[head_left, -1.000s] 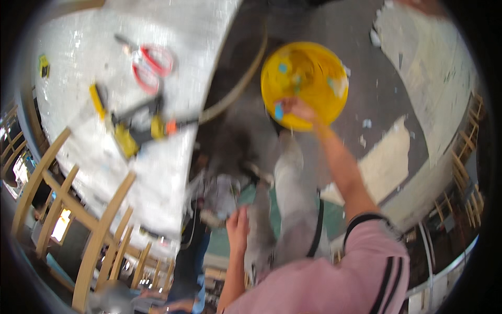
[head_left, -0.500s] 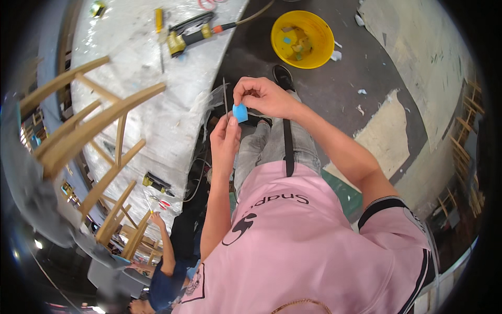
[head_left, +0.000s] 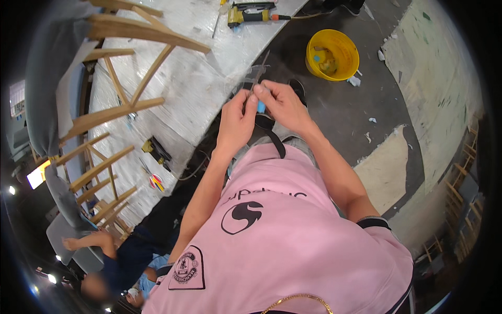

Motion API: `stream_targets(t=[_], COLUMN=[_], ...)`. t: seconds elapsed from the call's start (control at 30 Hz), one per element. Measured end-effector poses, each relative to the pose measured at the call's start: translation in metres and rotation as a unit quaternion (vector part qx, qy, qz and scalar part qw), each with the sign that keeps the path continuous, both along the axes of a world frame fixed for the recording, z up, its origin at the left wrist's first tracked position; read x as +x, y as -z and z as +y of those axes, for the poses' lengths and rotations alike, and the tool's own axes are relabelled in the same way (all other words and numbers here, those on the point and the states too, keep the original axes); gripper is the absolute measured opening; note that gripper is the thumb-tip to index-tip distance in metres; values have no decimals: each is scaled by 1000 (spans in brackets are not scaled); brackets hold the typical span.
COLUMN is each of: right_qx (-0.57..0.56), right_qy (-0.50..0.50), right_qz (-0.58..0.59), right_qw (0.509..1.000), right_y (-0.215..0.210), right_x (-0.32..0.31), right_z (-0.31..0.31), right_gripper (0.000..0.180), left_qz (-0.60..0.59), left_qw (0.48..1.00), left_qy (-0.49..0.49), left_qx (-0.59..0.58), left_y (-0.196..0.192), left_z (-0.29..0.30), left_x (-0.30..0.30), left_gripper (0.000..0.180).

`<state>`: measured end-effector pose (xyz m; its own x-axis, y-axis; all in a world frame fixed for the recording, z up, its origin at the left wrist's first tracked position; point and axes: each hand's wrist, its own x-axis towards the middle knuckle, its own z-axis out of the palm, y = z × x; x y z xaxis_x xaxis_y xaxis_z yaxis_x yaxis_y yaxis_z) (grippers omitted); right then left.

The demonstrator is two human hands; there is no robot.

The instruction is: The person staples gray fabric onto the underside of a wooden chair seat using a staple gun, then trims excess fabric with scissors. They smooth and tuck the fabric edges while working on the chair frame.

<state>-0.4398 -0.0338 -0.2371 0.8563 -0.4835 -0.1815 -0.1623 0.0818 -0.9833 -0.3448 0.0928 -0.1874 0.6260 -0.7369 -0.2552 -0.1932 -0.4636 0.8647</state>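
Observation:
My left hand [head_left: 236, 121] is closed around the lower end of a thin, dark, pointed strip-like tool [head_left: 263, 65], whose tip points up and away from me. Against it, my right hand [head_left: 286, 109] is closed too, with thumb and forefinger touching the tool close to the left fingertips. A small bright-blue piece [head_left: 261, 107] of foam or cloth shows between the hands, under the right fingers. Most of it is hidden, as is the tool's lower end.
Upturned wooden-legged chairs [head_left: 151, 36] stand on the plastic-covered table [head_left: 172, 125] at left. On it lie a yellow-black staple gun [head_left: 246, 17], a second power tool [head_left: 156, 152] and scissors [head_left: 155, 180]. A yellow bucket [head_left: 334, 52] holds scraps. Another person's arm [head_left: 94, 242] shows at lower left.
The hands have come together at the tool, and the blue piece is now mostly covered. The view has shifted, and the other person's arm has moved back from the table.

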Motion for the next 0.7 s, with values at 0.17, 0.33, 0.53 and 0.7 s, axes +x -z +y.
stream_targets(t=[0.17, 0.33, 0.53, 0.7], right_qx=[-18, 88, 55, -15], right_qy=[66, 32, -76, -174], right_qz=[-7, -20, -75, -87], right_qw=[998, 995, 993, 981], right_y=[-10, -20, -29, -63], right_x=[7, 8, 4, 22], right_z=[7, -6, -53, -115], right_gripper=[53, 52, 41, 43], left_qz=[38, 41, 131, 103], left_qw=[999, 997, 989, 987], left_qy=[-26, -39, -40, -52], left_qx=[-11, -46, -58, -110], left_y=[-9, -19, -28, -25], left_z=[-7, -22, -51, -88], left_x=[1, 2, 15, 31], left_gripper=[32, 35, 38, 33])
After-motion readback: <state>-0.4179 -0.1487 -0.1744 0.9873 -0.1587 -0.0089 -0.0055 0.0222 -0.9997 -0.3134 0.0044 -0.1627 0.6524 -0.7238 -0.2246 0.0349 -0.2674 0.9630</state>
